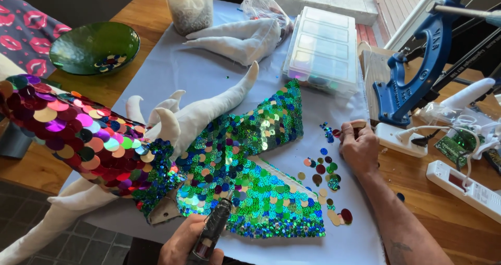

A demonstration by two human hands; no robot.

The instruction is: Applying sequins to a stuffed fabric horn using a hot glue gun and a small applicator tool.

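Down at the bottom edge, the left hand (189, 244) is wrapped tight around a dark glue gun (213, 231), nozzle touching the sequined green fabric piece (250, 176) spread on the pale sheet (172, 72). Over by the loose sequins (324, 172), the right hand (359, 146) pinches something tiny, can't tell what. That fabric looks floppy and light, scales probably snag easily, so I'd hold it by the stuffed white horns (209, 108).

Bare cloth (172, 66) free; loose sequins (326, 173) crowd right hand (359, 147).
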